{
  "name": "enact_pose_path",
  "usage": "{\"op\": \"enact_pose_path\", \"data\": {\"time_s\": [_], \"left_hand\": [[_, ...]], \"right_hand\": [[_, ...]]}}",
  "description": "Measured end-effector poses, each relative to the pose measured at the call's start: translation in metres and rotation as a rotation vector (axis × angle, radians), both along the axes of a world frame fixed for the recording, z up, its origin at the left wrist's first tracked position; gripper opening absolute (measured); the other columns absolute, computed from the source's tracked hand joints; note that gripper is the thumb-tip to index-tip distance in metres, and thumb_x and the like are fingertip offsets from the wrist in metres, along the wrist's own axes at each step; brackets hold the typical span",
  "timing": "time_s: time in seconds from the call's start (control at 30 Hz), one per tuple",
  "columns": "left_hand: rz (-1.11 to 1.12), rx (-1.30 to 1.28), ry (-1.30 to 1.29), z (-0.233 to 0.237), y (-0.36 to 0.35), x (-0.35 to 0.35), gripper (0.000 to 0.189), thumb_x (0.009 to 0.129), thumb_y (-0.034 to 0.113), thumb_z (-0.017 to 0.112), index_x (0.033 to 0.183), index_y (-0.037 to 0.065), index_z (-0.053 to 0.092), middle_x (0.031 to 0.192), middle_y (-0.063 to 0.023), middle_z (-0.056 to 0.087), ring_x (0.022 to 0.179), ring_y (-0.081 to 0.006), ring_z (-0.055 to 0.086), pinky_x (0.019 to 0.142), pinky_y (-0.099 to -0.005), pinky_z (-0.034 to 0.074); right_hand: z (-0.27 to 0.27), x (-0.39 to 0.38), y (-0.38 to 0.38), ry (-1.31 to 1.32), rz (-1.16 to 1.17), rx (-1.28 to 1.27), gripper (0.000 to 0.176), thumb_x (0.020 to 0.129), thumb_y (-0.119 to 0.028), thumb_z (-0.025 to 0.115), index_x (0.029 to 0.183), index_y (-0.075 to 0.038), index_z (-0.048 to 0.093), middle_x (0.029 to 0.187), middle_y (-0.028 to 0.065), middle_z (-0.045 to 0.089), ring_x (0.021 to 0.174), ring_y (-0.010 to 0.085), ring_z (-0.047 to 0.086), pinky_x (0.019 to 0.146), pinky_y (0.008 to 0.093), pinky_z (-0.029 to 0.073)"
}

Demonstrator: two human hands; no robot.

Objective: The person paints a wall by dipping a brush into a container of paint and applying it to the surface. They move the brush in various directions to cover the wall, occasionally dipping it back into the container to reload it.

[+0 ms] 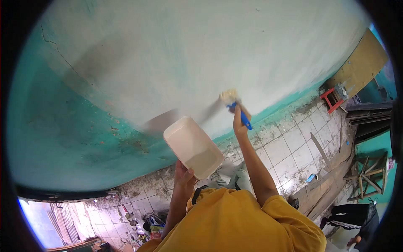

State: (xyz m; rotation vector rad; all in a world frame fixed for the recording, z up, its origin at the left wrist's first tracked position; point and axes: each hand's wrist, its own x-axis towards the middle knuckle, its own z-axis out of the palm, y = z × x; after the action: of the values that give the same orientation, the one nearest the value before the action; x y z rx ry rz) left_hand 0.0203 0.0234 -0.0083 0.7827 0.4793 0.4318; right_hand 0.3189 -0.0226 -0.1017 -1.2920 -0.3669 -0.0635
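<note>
My right hand (239, 117) is wrapped round the blue handle of a wide paintbrush (229, 96), whose pale bristles are up against the wall. Low in front of me, my left hand (184, 176) grips the near end of a pale pink rectangular tub (184, 136). A shallow pool of whitish paint (202, 163) lies in the tub's lower end. Ahead, the wall (163, 63) carries streaky white over green, with bare green along its bottom and left side.
White floor tiles (283, 145) with dirt along the wall's foot run below. A red stool (332, 101) stands at the far right near a leaning brown board (361, 63). Long planks (323, 185) and a wooden frame (369, 174) are to the right; clutter (155, 222) lies behind on the left.
</note>
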Motion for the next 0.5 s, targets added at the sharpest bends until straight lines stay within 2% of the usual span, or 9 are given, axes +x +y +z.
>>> {"op": "enact_pose_path", "data": {"time_s": [0.03,0.1,0.13,0.2,0.27,0.37,0.43,0.5], "left_hand": [[0.016,0.004,0.003,-0.005,0.000,-0.002,0.088,0.081,0.024,0.076,0.148,0.004,0.023,0.141,-0.0155,0.043,0.130,-0.0288,0.049,0.103,-0.0448,0.047],[0.028,0.008,0.004,-0.007,0.003,-0.001,0.087,0.081,0.023,0.076,0.148,0.003,0.023,0.141,-0.0157,0.043,0.130,-0.0288,0.049,0.103,-0.0448,0.047],[0.021,0.015,0.000,-0.006,0.003,-0.002,0.086,0.082,0.023,0.075,0.148,0.003,0.023,0.140,-0.0156,0.044,0.129,-0.0287,0.049,0.103,-0.0445,0.047],[0.010,0.016,0.003,-0.002,0.003,-0.002,0.086,0.082,0.022,0.075,0.147,0.003,0.023,0.140,-0.0155,0.044,0.129,-0.0285,0.050,0.103,-0.0443,0.047],[-0.013,-0.002,0.012,0.003,0.003,-0.001,0.084,0.083,0.021,0.075,0.147,0.003,0.024,0.139,-0.0149,0.045,0.128,-0.0282,0.050,0.104,-0.0439,0.047],[0.006,0.001,0.011,-0.001,0.001,-0.002,0.083,0.083,0.022,0.075,0.146,0.003,0.026,0.138,-0.0144,0.047,0.127,-0.0280,0.052,0.103,-0.0433,0.048],[0.009,-0.015,0.009,0.000,-0.001,-0.001,0.081,0.083,0.022,0.075,0.146,0.004,0.027,0.138,-0.0143,0.047,0.127,-0.0278,0.052,0.103,-0.0432,0.048],[0.016,-0.025,0.004,0.000,-0.001,-0.001,0.080,0.083,0.021,0.074,0.146,0.004,0.028,0.138,-0.0142,0.047,0.126,-0.0277,0.053,0.102,-0.0431,0.049]], "right_hand": [[-0.035,-0.003,-0.007,-0.047,0.024,-0.021,0.041,0.103,-0.023,0.051,0.127,0.008,0.060,0.098,0.0139,0.070,0.082,0.0173,0.068,0.076,0.0317,0.056],[-0.029,-0.014,-0.009,0.102,-0.005,-0.075,0.041,0.103,-0.026,0.051,0.123,0.008,0.063,0.095,0.0137,0.071,0.080,0.0168,0.068,0.075,0.0310,0.056],[-0.008,-0.015,-0.008,0.108,-0.007,-0.080,0.041,0.103,-0.026,0.051,0.123,0.008,0.063,0.095,0.0137,0.071,0.080,0.0168,0.068,0.075,0.0310,0.056],[0.074,-0.007,0.001,0.031,0.001,-0.186,0.037,0.101,-0.025,0.056,0.113,0.008,0.067,0.093,0.0139,0.072,0.082,0.0165,0.069,0.075,0.0294,0.056],[0.144,-0.002,0.009,-0.095,0.012,0.010,0.040,0.101,-0.030,0.055,0.107,0.008,0.068,0.086,0.0133,0.071,0.079,0.0166,0.069,0.076,0.0299,0.056],[0.214,-0.002,0.008,-0.262,0.035,0.171,0.044,0.102,-0.028,0.052,0.117,0.012,0.062,0.088,0.0155,0.069,0.080,0.0203,0.069,0.075,0.0317,0.055],[0.206,0.006,0.012,-0.338,0.051,0.242,0.047,0.103,-0.029,0.053,0.126,0.012,0.058,0.102,0.0169,0.067,0.083,0.0207,0.069,0.079,0.0338,0.059],[0.169,0.004,0.016,-0.303,0.020,0.249,0.047,0.104,-0.028,0.053,0.127,0.012,0.057,0.106,0.0168,0.067,0.084,0.0212,0.069,0.080,0.0342,0.059]]}}
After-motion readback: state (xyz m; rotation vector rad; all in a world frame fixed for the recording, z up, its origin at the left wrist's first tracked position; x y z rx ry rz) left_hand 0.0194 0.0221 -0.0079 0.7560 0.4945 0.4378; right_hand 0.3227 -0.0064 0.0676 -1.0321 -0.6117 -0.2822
